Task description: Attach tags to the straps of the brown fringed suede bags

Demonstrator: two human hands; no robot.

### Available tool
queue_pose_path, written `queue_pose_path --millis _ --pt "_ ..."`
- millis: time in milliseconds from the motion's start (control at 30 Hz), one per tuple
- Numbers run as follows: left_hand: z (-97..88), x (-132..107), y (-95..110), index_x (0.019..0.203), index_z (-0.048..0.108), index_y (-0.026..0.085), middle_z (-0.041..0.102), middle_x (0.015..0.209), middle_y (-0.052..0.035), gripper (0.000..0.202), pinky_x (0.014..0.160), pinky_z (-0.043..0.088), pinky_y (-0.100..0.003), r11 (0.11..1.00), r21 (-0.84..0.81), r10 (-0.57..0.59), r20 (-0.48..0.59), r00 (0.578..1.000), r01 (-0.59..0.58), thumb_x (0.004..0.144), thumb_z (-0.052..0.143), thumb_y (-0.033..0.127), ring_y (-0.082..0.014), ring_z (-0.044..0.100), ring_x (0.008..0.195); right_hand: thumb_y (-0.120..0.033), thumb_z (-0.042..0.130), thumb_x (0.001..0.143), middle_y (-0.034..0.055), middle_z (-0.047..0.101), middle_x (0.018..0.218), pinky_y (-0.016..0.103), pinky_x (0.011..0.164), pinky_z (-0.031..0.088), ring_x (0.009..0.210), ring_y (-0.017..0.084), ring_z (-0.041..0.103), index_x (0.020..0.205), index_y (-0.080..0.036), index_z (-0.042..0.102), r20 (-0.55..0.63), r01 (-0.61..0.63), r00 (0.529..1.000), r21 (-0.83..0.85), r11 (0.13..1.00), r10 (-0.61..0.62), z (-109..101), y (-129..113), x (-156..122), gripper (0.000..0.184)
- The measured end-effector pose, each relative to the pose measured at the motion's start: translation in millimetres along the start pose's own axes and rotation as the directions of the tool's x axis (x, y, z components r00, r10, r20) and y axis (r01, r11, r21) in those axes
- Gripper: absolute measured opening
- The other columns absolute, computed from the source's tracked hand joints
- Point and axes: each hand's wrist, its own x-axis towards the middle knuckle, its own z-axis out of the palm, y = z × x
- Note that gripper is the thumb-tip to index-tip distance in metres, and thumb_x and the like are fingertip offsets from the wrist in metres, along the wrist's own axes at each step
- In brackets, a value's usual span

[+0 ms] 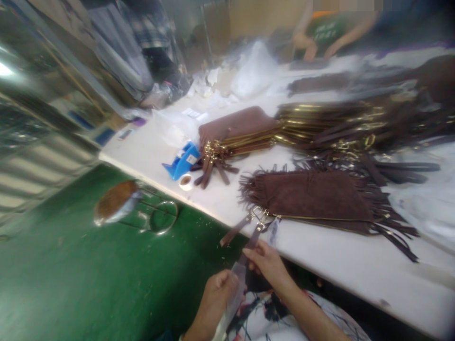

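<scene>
My right hand (266, 266) pinches a dark brown strap (253, 240) that hangs over the table edge from a gold clasp. Just below it, my left hand (218, 289) is closed round a long, translucent plastic sleeve (237, 284). The sleeve's upper end meets the strap between my hands; whether the strap runs inside is too blurred to tell. The strap belongs to a brown fringed bag (316, 196) lying flat near the table's front edge. A second short strap (234, 232) with a gold clasp dangles to the left.
On the white table (213, 203) stand a blue tape dispenser (183, 161) and a tape roll (185, 182). Behind are stacked brown bags (241, 124) with gold zips, and clear plastic (256, 68). A round stool (117, 201) stands on the green floor. Another person's hands (320, 49) are across the table.
</scene>
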Motion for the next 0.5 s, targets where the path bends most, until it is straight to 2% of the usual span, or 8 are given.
queue_pose_path --millis 133,233,367,433,500 --pt "4.6 7.5 -0.3 0.085 0.062 0.011 0.061 0.058 -0.0046 0.055 0.04 0.034 -0.024 0.996 -0.08 -0.043 0.007 0.999 0.043 0.08 0.055 0.066 -0.0126 0.048 0.04 -0.051 0.064 0.075 -0.0065 0.054 0.048 0.019 0.038 0.027 0.038 0.007 0.04 0.09 -0.017 0.057 0.014 -0.01 1.0 0.008 1.0 0.01 -0.6 -0.5 -1.9 0.039" --pt "6.6 19.1 0.7 0.083 0.063 0.011 0.064 0.063 -0.0071 0.056 0.044 0.037 -0.024 0.995 -0.086 -0.055 -0.007 0.998 0.054 0.073 0.062 0.066 -0.0136 0.053 0.045 -0.054 0.066 0.071 -0.007 0.051 0.048 0.018 0.039 0.026 0.039 0.007 0.04 0.083 -0.018 0.054 0.011 -0.059 0.998 0.052 0.997 0.058 3.9 -0.4 -5.6 0.04" --pt "3.9 30.6 1.9 0.077 0.063 0.011 0.066 0.069 -0.0084 0.051 0.054 0.041 -0.025 0.999 0.039 -0.03 -0.008 1.0 0.03 0.068 0.069 0.061 -0.0148 0.058 0.054 -0.054 0.067 0.068 -0.0071 0.05 0.05 0.019 0.039 0.025 0.039 0.007 0.039 0.082 -0.019 0.052 0.071 -0.058 0.996 0.096 0.994 0.052 9.5 2.5 -14.7 0.041" --pt "-3.4 31.1 2.4 0.077 0.061 0.012 0.064 0.066 -0.0064 0.05 0.052 0.039 -0.026 0.99 0.141 -0.026 0.013 1.0 0.024 0.07 0.066 0.061 -0.0151 0.056 0.051 -0.049 0.062 0.073 -0.0049 0.053 0.052 0.02 0.04 0.027 0.041 0.009 0.044 0.08 -0.019 0.053 0.099 -0.057 0.993 -0.011 0.998 0.058 5.5 0.2 -21.9 0.033" --pt "-14.8 29.0 3.6 0.076 0.06 0.014 0.062 0.064 -0.0033 0.046 0.053 0.038 -0.026 0.962 0.273 0.022 0.01 1.0 -0.024 0.075 0.06 0.06 -0.0154 0.055 0.052 -0.043 0.055 0.081 -0.0017 0.059 0.057 0.022 0.043 0.033 0.045 0.012 0.052 0.078 -0.019 0.056 0.097 -0.018 0.994 -0.226 0.974 0.041 -4.7 -8.0 -29.3 0.024"
